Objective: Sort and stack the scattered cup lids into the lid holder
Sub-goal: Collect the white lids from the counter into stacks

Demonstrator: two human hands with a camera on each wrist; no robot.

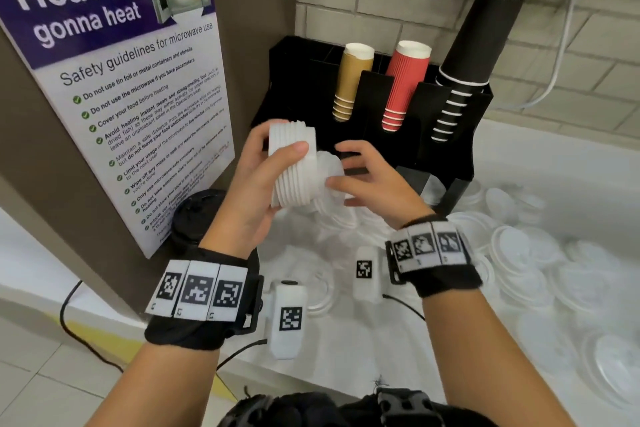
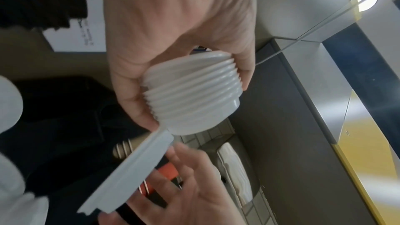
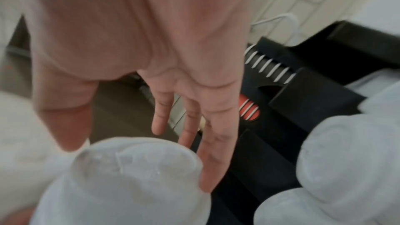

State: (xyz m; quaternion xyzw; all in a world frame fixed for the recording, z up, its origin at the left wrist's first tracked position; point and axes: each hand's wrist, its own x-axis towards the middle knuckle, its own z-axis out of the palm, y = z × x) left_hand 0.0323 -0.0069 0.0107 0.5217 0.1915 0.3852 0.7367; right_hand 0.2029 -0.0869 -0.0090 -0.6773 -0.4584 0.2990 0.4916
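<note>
Wrist-banded, the left hand (image 1: 256,180) grips a nested lid stack (image 1: 294,163), the right hand's (image 1: 367,180) straight-fingered grip adds one lid (image 2: 129,174); scattered lids (image 1: 519,253) crowd the desk (image 1: 571,163) toward three o'clock, so most sorting remains.

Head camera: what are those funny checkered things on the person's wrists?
Each bare forearm wears a black fabric wristband: left wristband, right wristband. A row of white tags printed with black square codes runs across each. A small white box bearing one more code sits beside each wrist, with thin black cables trailing off. No sleeves or gloves.

White lid stack (image 1: 294,163), red ribbed cups (image 1: 403,83)
</note>
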